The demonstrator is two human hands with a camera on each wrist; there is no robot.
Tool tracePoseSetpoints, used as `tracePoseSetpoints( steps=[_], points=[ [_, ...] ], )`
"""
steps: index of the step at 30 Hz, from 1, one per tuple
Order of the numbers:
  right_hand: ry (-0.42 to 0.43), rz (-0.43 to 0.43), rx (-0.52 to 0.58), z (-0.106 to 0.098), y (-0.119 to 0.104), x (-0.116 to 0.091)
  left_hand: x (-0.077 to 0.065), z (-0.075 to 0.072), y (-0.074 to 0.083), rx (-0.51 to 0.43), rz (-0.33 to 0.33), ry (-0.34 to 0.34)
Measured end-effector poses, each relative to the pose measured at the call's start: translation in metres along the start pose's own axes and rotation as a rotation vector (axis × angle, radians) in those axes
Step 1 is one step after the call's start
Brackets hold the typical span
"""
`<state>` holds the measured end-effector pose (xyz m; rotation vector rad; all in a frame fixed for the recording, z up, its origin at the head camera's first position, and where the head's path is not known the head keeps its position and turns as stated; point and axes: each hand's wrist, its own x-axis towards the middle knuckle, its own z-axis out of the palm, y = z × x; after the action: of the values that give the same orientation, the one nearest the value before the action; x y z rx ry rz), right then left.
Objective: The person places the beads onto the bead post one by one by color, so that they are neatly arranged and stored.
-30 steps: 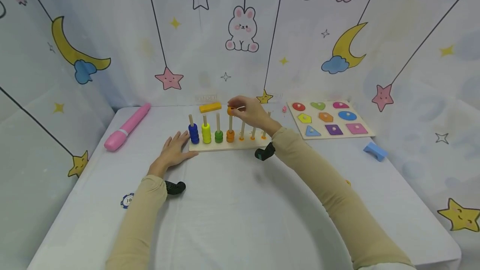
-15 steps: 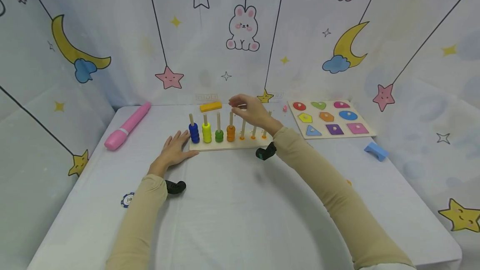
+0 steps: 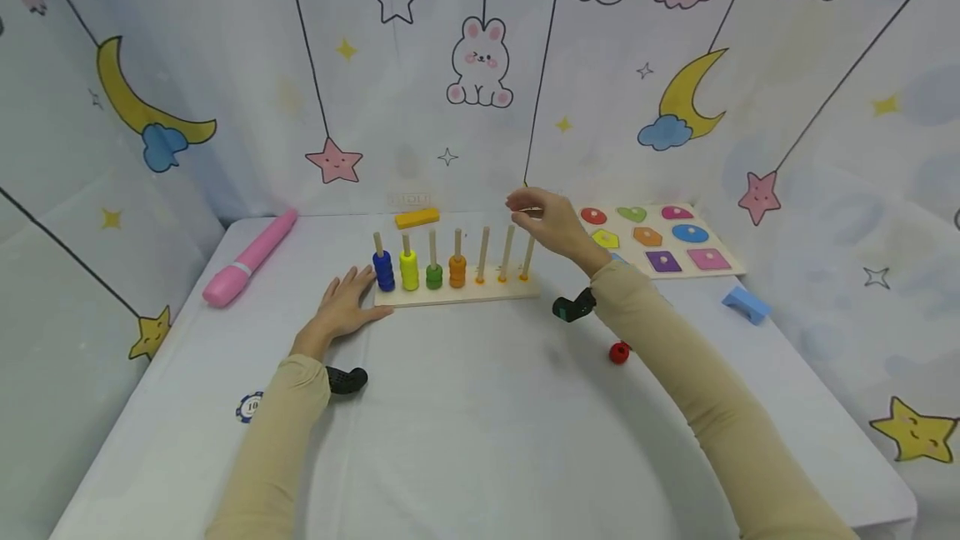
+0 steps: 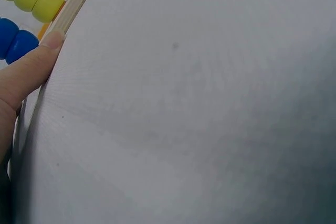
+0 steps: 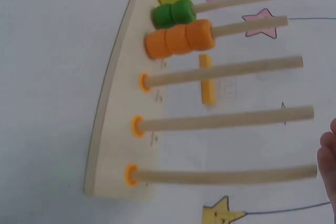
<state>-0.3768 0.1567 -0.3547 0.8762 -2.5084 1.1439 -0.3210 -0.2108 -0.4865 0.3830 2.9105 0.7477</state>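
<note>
A wooden peg board (image 3: 457,294) stands across the back of the table with a row of upright pegs. Its left pegs carry blue beads (image 3: 385,272), yellow beads (image 3: 409,271), green beads (image 3: 434,277) and orange beads (image 3: 457,272); three pegs at the right end are bare. My left hand (image 3: 341,311) lies spread at the board's left end, its thumb (image 4: 44,51) against the front edge. Above the right-hand pegs is my right hand (image 3: 555,223), fingers loosely bent with nothing visible in them; only its fingertips (image 5: 328,150) show in the right wrist view.
A red bead (image 3: 618,352) lies near the right sleeve. Behind the board is a yellow block (image 3: 417,218). A shape puzzle board (image 3: 675,269) and a blue block (image 3: 747,305) lie right; a pink stick (image 3: 251,258) and a round chip (image 3: 248,407) lie left.
The right hand released an orange bead onto the orange peg, then moved right toward the bare pegs. The red bead came into view from under the sleeve. The left hand stayed put.
</note>
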Motion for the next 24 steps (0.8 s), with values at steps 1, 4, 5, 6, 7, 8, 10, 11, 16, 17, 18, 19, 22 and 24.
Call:
tracePoseSetpoints(
  steps=[1,4,5,6,7,8,10,11,16,17,18,19,22,24],
  points=[
    [0.004,0.01,-0.004,-0.005,0.004,-0.004,0.0,0.0,0.0,-0.003,0.0,-0.003],
    [0.01,0.058,-0.012,-0.02,0.016,-0.018,0.0,-0.001,0.0,-0.012,0.001,-0.005],
    [0.007,0.081,-0.017,-0.026,0.02,-0.024,0.0,-0.001,0.001,-0.017,0.003,-0.006],
    [0.004,0.105,-0.023,-0.031,0.025,-0.031,0.0,-0.001,0.001,-0.021,0.005,-0.006],
    [-0.002,0.129,-0.02,-0.037,0.03,-0.038,0.0,-0.002,0.001,-0.025,0.005,-0.007],
    [-0.008,0.157,-0.013,-0.042,0.034,-0.046,0.0,-0.002,0.002,-0.027,0.007,-0.009],
    [-0.022,0.214,-0.015,-0.054,0.042,-0.062,0.0,-0.003,0.002,-0.025,0.009,-0.015],
    [-0.029,0.237,-0.017,-0.059,0.045,-0.071,0.001,-0.003,0.002,-0.023,0.009,-0.017],
    [-0.05,0.317,-0.047,-0.082,0.064,-0.113,0.003,-0.004,0.002,-0.01,0.008,-0.014],
    [-0.054,0.324,-0.045,-0.086,0.066,-0.121,0.003,-0.004,0.002,-0.009,0.007,-0.014],
    [-0.058,0.335,-0.047,-0.089,0.069,-0.129,0.003,-0.003,0.002,-0.008,0.006,-0.015],
    [-0.065,0.346,-0.051,-0.092,0.071,-0.137,0.004,-0.003,0.002,-0.007,0.005,-0.019],
    [-0.082,0.363,-0.062,-0.099,0.077,-0.157,0.004,-0.002,0.001,-0.007,0.003,-0.025],
    [-0.096,0.378,-0.064,-0.104,0.082,-0.168,0.005,-0.001,0.0,-0.009,0.006,-0.023]
  ],
)
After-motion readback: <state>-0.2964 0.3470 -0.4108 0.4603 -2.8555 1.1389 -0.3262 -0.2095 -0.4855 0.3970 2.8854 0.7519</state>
